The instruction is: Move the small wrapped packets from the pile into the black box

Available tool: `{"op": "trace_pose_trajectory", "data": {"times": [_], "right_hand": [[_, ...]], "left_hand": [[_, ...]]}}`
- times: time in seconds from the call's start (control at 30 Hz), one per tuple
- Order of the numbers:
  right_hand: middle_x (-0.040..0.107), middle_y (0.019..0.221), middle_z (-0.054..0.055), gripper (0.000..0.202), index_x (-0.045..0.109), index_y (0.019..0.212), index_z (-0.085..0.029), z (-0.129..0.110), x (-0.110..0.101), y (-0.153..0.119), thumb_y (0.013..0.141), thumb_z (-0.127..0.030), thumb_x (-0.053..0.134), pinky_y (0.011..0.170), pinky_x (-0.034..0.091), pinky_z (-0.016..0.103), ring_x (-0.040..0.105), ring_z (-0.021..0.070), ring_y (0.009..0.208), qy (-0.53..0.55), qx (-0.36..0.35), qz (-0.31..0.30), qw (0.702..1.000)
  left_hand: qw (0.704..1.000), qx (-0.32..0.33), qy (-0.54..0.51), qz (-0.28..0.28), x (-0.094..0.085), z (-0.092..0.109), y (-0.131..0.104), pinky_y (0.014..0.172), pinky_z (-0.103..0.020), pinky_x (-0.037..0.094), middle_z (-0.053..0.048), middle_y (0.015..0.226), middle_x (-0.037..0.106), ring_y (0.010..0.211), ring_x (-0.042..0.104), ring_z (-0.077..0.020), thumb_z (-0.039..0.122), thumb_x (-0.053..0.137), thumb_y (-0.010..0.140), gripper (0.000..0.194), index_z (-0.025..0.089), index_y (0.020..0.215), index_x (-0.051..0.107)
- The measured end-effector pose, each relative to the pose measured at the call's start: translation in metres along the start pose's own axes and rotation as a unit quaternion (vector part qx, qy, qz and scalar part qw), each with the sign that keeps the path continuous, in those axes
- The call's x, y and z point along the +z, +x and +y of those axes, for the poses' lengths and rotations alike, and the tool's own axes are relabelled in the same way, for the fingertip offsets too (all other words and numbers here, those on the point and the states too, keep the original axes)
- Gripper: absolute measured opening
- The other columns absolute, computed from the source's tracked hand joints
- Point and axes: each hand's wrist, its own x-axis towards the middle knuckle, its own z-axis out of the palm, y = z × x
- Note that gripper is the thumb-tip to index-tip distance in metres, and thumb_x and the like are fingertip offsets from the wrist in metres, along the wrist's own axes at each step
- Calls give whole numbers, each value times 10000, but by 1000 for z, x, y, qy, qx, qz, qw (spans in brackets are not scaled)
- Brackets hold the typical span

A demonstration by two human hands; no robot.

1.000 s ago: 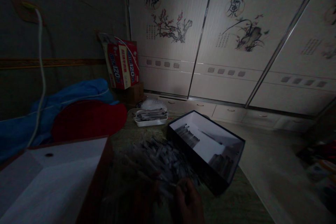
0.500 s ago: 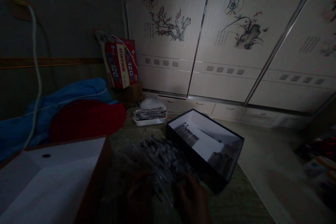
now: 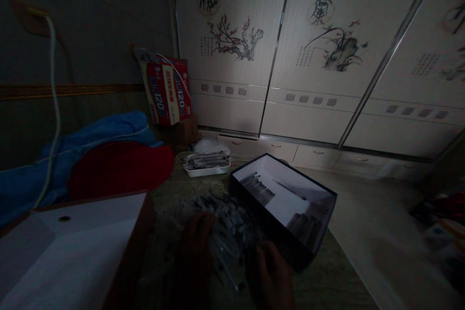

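We have both hands at a loose pile of what look like clear pens (image 3: 236, 223) on the bench (image 3: 341, 281): the left hand (image 3: 198, 242) reaches over the near left of the pile, and the right hand (image 3: 272, 271) is at its near right edge, beside the dark box (image 3: 279, 210). The light is poor, so we cannot tell whether the fingers of either hand are clamped on a pen or bare. One pen (image 3: 228, 269) lies apart from the thick of the pile, between our hands. Inside the box, pens lie side by side in two groups, with a single one between them; more fill the white tray (image 3: 209, 172) beyond. To work well here, we judge it best to lift one pen at a time by its barrel, keeping tangled neighbours from sliding along.
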Motion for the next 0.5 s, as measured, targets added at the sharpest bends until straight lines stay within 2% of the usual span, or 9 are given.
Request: {"op": "trace_pose_trajectory", "data": {"times": [0.07, 0.13, 0.2, 0.37, 0.5], "right_hand": [[665, 686, 14, 417, 653, 799, -206, 1, 1, -1, 938, -539, 445, 593, 435, 242, 616, 175, 621, -3, -13, -16, 1000], [660, 670, 12, 412, 646, 801, -207, 2, 3, -2, 942, -534, 438, 576, 426, 241, 606, 173, 602, -5, -13, -26, 1000], [655, 659, 9, 410, 639, 801, -209, 3, 4, -3, 943, -536, 436, 554, 420, 237, 597, 170, 586, -2, -8, -39, 999], [667, 687, 33, 423, 654, 843, -203, 7, 6, -5, 946, -544, 424, 526, 443, 231, 619, 182, 614, 19, -2, -60, 998], [678, 687, 36, 417, 669, 848, -206, 8, 7, -5, 935, -550, 450, 533, 458, 234, 624, 183, 602, 14, -2, -49, 999]], "left_hand": [[997, -66, 18, -43, -3, -9, -5, 887, -367, 550, -114, 1137, 635, 1038, 628, -223, 2, 425, 822, 388, 155, 1078, 672], [988, -133, 2, -78, -6, -14, -11, 922, -425, 535, -137, 1148, 634, 1064, 613, -252, 25, 386, 835, 400, 124, 1084, 682], [981, -174, -19, -87, -9, -16, -15, 918, -471, 532, -157, 1127, 645, 1037, 621, -274, 73, 359, 863, 392, 107, 1043, 705], [950, -277, -140, -34, -22, -13, -16, 975, -496, 483, -94, 1164, 654, 1098, 608, -244, 252, 497, 919, 240, 182, 1063, 675], [923, -344, -173, 1, -36, -10, -18, 897, -448, 521, -78, 1211, 625, 1045, 617, -211, 397, 581, 900, 322, 195, 1150, 608]]}}
